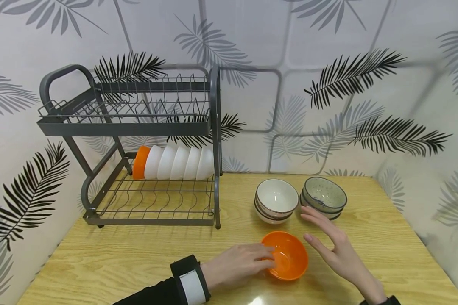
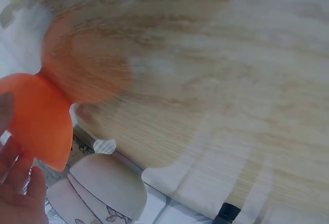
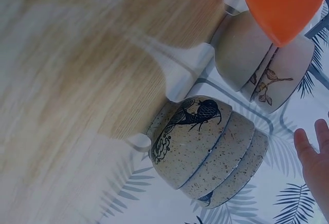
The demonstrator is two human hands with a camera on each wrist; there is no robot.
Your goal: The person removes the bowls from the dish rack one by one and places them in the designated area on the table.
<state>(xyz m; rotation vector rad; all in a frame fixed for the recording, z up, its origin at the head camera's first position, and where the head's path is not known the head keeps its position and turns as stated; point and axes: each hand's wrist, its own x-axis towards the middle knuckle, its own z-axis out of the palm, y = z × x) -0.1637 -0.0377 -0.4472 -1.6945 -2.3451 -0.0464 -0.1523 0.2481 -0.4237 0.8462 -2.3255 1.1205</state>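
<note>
Head view shows an orange bowl [image 1: 286,255] sitting low in the centre of the frame on the wooden desk [image 1: 137,262], and it holds nothing. The left hand [image 1: 238,264] comes in from the lower left and takes the bowl's near-left rim, its fingers [image 1: 265,254] curled over the edge. The right hand [image 1: 336,250] lies just to the right of the bowl, palm tilted inward, its fingers straight and released, gripping nothing; I cannot tell whether it touches the bowl.

Just above the orange bowl stand two stacks: cream bowls [image 1: 276,200] with dark rim lines, and to their right speckled grey bowls [image 1: 324,196]. The top bowl of each stack is empty. The right wrist view shows three speckled bowls nested, the outermost painted with a dark fish.

A grey two-tier dish rack [image 1: 137,127] fills the left half of the frame. On its lower tier lies a row of white bowls [image 1: 181,163] on their sides, nested together, with another orange one [image 1: 140,162] at the left end.
</note>
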